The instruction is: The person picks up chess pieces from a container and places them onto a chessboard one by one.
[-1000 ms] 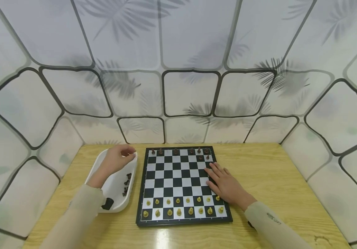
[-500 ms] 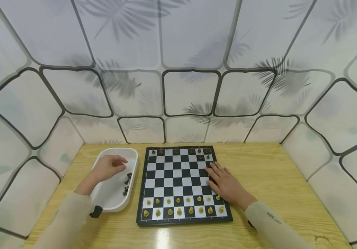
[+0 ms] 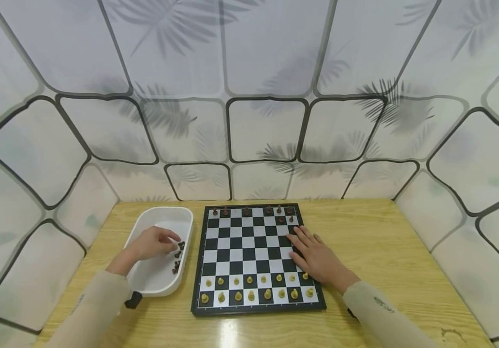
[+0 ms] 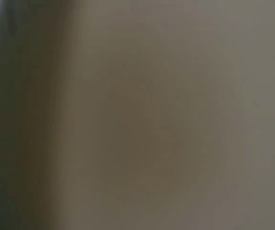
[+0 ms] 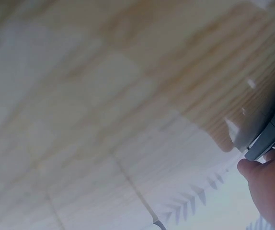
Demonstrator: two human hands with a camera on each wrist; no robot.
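Observation:
My left hand [image 3: 153, 243] is down inside the white plastic tub [image 3: 150, 290], left of the board. Its thumb and fingers stand apart, fingertips right at several dark brown chess pieces [image 3: 176, 267] along the tub's right wall. My right hand [image 3: 316, 256] lies flat, fingers spread, across the right edge of the chessboard [image 3: 248, 254]. In the right wrist view part of that hand [image 5: 274, 189] shows against the board's dark edge [image 5: 271, 136]. Yellow chess pieces [image 3: 268, 294] fill two near rows; several dark red ones [image 3: 246, 211] stand at the far side. The left wrist view is only a pale blur.
Everything stands on a light wooden table [image 3: 354, 227]. A pale patterned curtain [image 3: 267, 130] closes off the back and both sides. A black strap end [image 3: 133, 300] hangs from the left sleeve beside the tub's near corner.
My left hand has come back from the tub's far right rim and lowered toward the dark pieces inside. The right hand stays put on the board's edge.

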